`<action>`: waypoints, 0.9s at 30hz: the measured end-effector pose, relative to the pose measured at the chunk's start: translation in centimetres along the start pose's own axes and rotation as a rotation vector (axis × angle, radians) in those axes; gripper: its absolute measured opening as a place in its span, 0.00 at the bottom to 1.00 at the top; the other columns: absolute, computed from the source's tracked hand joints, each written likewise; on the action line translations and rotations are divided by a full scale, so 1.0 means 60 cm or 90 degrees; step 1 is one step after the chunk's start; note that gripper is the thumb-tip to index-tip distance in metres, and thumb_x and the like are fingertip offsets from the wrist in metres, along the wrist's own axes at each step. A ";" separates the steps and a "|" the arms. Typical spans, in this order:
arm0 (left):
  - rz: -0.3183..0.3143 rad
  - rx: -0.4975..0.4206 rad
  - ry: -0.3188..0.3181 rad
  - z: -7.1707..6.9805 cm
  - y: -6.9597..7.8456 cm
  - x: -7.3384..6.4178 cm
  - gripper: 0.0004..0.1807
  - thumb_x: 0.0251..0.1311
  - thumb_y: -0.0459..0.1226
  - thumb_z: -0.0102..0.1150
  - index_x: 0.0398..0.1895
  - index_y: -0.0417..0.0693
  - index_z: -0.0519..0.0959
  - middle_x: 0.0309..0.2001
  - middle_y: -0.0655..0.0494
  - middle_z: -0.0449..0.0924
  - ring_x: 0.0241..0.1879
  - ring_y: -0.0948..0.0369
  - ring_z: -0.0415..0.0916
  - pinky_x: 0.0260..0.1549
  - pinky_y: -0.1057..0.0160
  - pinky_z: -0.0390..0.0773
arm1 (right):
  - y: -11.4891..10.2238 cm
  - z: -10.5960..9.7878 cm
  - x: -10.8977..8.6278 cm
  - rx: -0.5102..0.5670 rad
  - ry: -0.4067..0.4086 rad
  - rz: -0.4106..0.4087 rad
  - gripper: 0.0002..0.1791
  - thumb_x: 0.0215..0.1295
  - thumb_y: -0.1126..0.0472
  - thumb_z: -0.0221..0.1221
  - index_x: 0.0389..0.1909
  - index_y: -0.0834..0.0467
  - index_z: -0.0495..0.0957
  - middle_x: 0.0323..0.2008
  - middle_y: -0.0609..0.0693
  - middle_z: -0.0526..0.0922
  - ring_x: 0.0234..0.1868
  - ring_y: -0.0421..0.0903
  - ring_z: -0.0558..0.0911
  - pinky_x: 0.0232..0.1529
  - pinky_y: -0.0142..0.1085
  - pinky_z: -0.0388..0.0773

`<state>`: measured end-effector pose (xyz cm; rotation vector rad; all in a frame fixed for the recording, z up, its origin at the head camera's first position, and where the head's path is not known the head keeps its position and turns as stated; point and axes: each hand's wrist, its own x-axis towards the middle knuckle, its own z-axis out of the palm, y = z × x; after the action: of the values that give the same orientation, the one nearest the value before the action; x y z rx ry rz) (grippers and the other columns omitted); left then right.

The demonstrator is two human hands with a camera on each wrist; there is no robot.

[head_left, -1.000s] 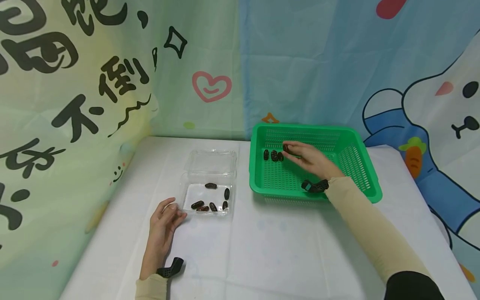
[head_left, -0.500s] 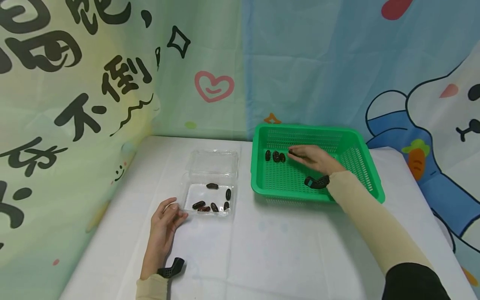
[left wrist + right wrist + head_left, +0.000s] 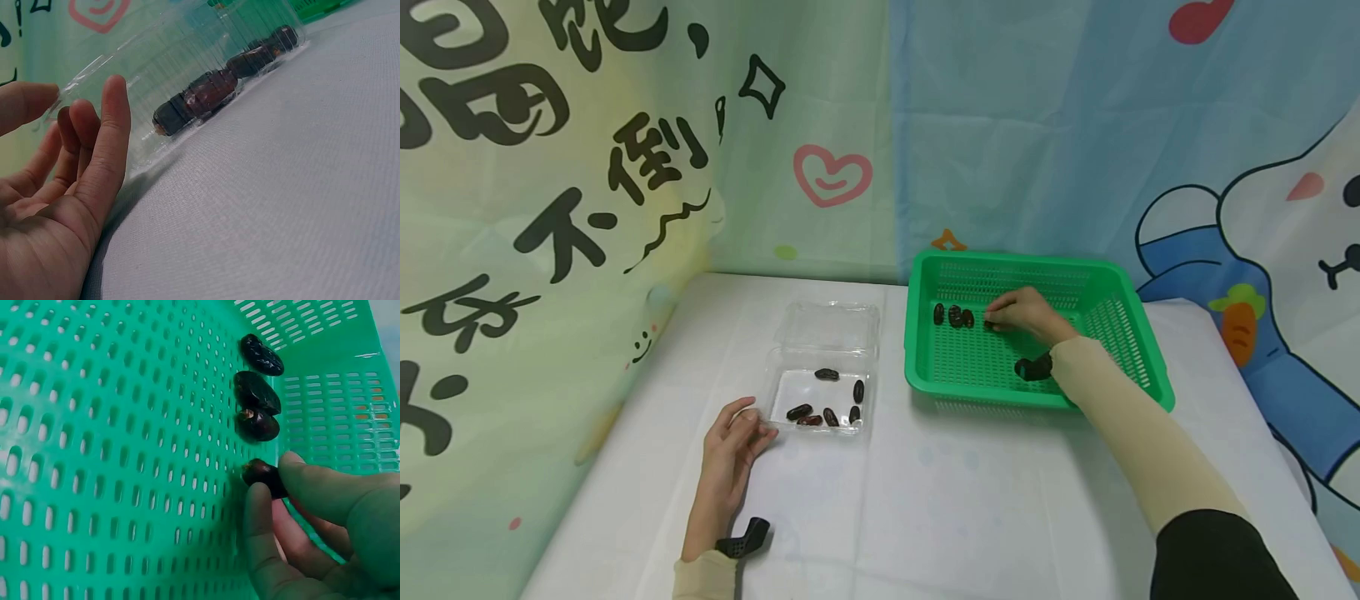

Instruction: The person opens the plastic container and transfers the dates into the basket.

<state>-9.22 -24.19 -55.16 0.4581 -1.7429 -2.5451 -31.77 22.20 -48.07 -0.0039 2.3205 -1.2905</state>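
In the head view, my right hand [image 3: 1024, 315] is inside the green basket [image 3: 970, 387] and pinches a dark brown date [image 3: 265, 477] between thumb and fingertips, low by the basket floor. Several other dates [image 3: 955, 316] lie in a row left of it. My left hand [image 3: 727, 454] holds the near left corner of a clear plastic box [image 3: 775, 392], its rim between the fingertips in the left wrist view. Several dates [image 3: 827, 375] lie in that box, mostly along its near side, and its lid [image 3: 831, 325] is folded back.
A white cloth [image 3: 955, 500] covers the table. Behind it hang a green printed curtain [image 3: 760, 225] and a blue one [image 3: 1022, 150]. The basket stands at the back right, with a gap of cloth between it and the plastic box.
My right hand has moved slightly right and lowered the date to the basket floor, beside the row. The left hand keeps its place at the box. The head view has shifted a little.
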 end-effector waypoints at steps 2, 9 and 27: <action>0.002 -0.001 0.001 0.000 0.000 0.000 0.17 0.77 0.32 0.53 0.64 0.44 0.67 0.38 0.62 0.79 0.37 0.67 0.80 0.45 0.64 0.91 | -0.001 0.002 0.003 -0.024 0.006 -0.010 0.22 0.80 0.63 0.55 0.68 0.69 0.73 0.69 0.69 0.72 0.67 0.65 0.77 0.69 0.53 0.80; -0.002 -0.004 0.000 0.002 -0.001 -0.001 0.16 0.77 0.31 0.52 0.63 0.45 0.67 0.37 0.63 0.80 0.37 0.67 0.81 0.45 0.64 0.91 | -0.002 0.008 0.008 -0.018 0.035 -0.024 0.20 0.79 0.65 0.56 0.67 0.68 0.74 0.65 0.69 0.76 0.62 0.62 0.81 0.65 0.50 0.84; -0.002 0.003 0.005 0.001 0.002 0.000 0.17 0.77 0.31 0.53 0.64 0.43 0.66 0.37 0.63 0.80 0.37 0.67 0.81 0.45 0.64 0.91 | 0.001 0.018 0.020 -0.146 0.061 -0.090 0.17 0.79 0.67 0.54 0.63 0.69 0.78 0.59 0.70 0.80 0.57 0.65 0.83 0.59 0.55 0.86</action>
<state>-9.22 -24.19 -55.06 0.4718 -1.7482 -2.5381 -32.39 21.11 -49.07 -0.1900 2.5789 -1.1022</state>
